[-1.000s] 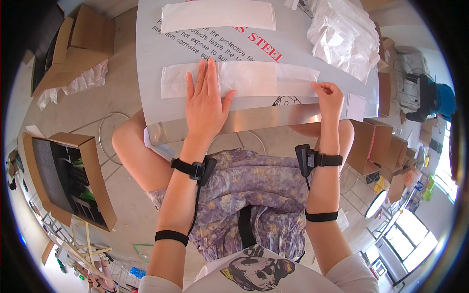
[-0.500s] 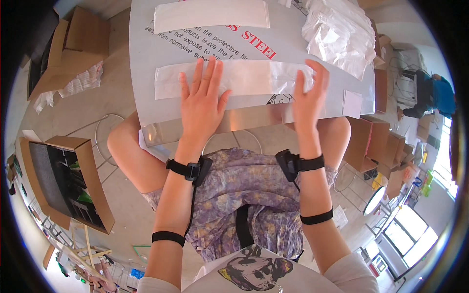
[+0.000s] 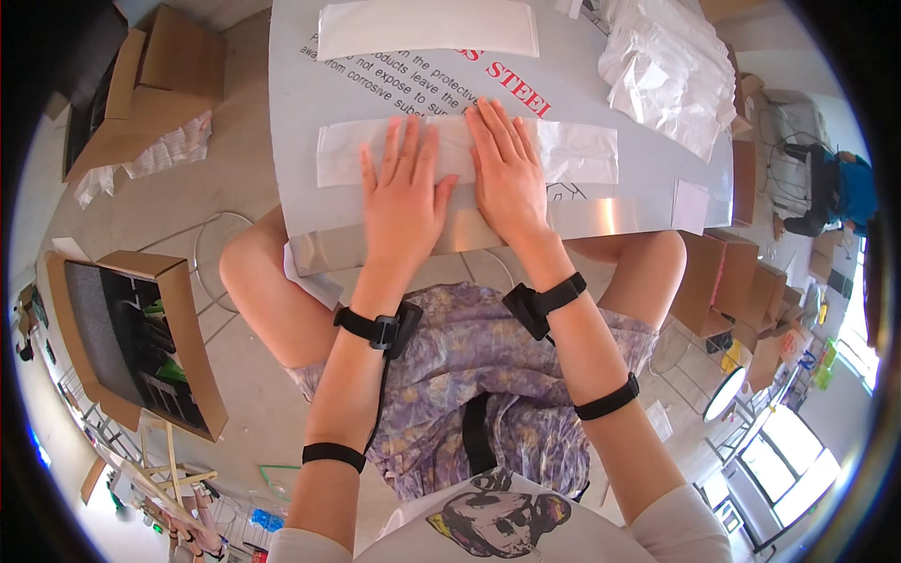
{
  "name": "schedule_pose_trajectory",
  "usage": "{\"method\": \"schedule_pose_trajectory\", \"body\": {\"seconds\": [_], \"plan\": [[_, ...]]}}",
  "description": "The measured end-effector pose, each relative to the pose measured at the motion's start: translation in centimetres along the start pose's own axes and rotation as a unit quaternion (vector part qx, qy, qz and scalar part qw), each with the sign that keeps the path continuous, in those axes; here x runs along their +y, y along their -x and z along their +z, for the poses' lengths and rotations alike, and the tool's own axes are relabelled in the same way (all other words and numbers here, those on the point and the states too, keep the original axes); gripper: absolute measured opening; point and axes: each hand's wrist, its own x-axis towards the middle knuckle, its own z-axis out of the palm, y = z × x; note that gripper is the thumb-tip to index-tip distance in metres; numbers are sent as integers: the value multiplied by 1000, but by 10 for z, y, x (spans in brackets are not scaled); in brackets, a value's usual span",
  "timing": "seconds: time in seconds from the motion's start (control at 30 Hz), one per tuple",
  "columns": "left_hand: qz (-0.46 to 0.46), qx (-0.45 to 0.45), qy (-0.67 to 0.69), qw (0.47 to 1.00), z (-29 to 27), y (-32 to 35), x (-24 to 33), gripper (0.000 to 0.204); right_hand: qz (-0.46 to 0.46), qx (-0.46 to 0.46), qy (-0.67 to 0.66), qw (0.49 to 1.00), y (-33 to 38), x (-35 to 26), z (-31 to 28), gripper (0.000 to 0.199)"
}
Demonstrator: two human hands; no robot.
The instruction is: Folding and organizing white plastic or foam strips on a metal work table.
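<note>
- Clear plastic bag (image 3: pixel 572 150), long and flat, lying crosswise on the grey bench (image 3: pixel 300 103), close to its near edge.
- Left hand (image 3: pixel 405 202) flat on the bag's middle, fingers spread, palm pressing down, gripping nothing.
- Right hand (image 3: pixel 507 174) just beside the left, touching it at the thumb side, fingers together and flat on the bag; likewise holding nothing.
- Best done, by judgement: keep both palms flat, press evenly, sweep outward from the bag's middle toward its two ends so that trapped air and creases leave.
- Near edge of the bench just behind the heels of both hands; little room there.
- Beyond the bag, bare bench, then a second flat white bag (image 3: pixel 427 26).
- Right of the bag, well apart, a heap of crumpled clear bags (image 3: pixel 671 75); open bench on either end for sweeping.
</note>
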Motion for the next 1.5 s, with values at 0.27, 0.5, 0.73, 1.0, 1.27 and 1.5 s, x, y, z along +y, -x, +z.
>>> {"method": "schedule_pose_trajectory", "body": {"seconds": [0.27,0.5,0.73,1.0,1.27,1.5], "plan": [[-230,135,-50,962,-42,9,-50,35,-23,35,-26,999,-5,-18,-10,42],[-308,58,30,949,-43,7,-57,31,-38,10,-19,999,-5,-34,15,44],[-336,116,273,894,-53,2,-46,22,-36,2,-14,999,-5,-32,15,45],[-212,180,317,907,-56,-17,31,42,252,108,-478,834,-6,-39,-48,43],[-165,86,390,902,-30,-14,69,47,355,56,-386,850,-9,-10,-51,46],[-40,94,88,991,-24,-1,28,56,344,66,-306,885,-6,11,-48,46]]}}
